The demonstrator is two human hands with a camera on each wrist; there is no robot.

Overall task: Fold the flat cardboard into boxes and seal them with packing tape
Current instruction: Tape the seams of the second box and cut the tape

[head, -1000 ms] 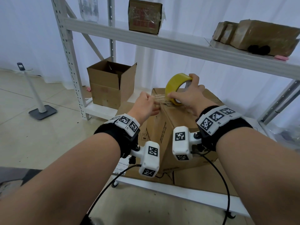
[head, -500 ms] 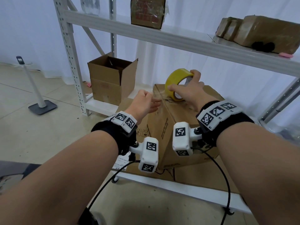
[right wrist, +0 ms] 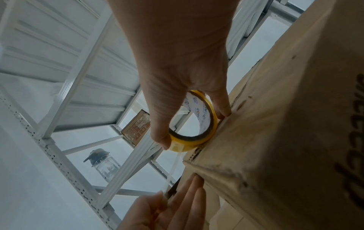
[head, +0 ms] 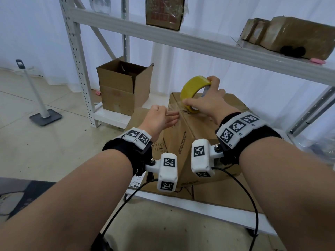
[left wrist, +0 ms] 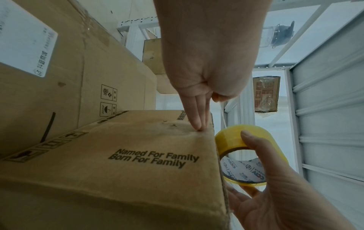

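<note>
Flooring at the far left is carrying a white stand [head: 39,98], and an open cardboard box [head: 123,86] is sitting on the low shelf [head: 108,117] of the metal rack. Right of it, the left hand [head: 159,117] is pinching the free end of clear tape between thumb and forefinger while its other fingers [left wrist: 197,115], held straight, are pressing on the near left top edge of the folded box [head: 201,129], which is sitting on flat cardboard [head: 226,194] on the shelf. The right hand [head: 208,104] is gripping the yellow tape roll [head: 194,87], fingers curled round it, the roll standing on edge on the box top. Wrapped brown parcels [head: 293,37] are lying on the upper shelf at far right.
</note>
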